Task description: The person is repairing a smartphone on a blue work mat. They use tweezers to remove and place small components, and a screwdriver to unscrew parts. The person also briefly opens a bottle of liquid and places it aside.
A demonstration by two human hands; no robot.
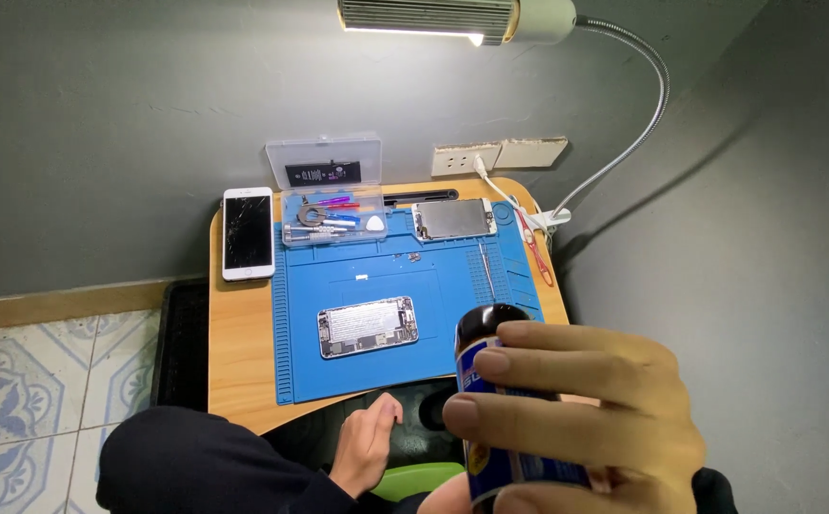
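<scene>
1. Right hand, lower right of frame, close to camera: fingers curled round a dark bottle with a blue label, thumb side hidden. Firm wrap grip.
2. Bottle upright, slightly tilted, cap end up, lower centre-right of frame, held in the air in front of the desk edge. Its lower part runs out of frame bottom.
3. Left hand, lower centre: loosely curled, fingers bent in, holding nothing that shows. It sits just below the near edge of the desk, above something green; contact unclear.
4. Dark sleeve of the left arm, lower left.
5. Small wooden desk, centre of frame, with a blue work mat covering most of it.
6. Opened phone body, insides up, lies at mat centre, just left of the bottle in the picture.
7. Detached screen panel, back side up, at mat's upper right.
8. Clear plastic tool box, lid open and standing up, at mat's upper left; small tools inside.
9. White phone with cracked dark screen, on bare wood left of the box.
10. Red-handled tool at desk's right edge.
11. Gooseneck lamp, top centre, lit; wall socket behind the desk.
12. Patterned floor tiles, lower left.
</scene>
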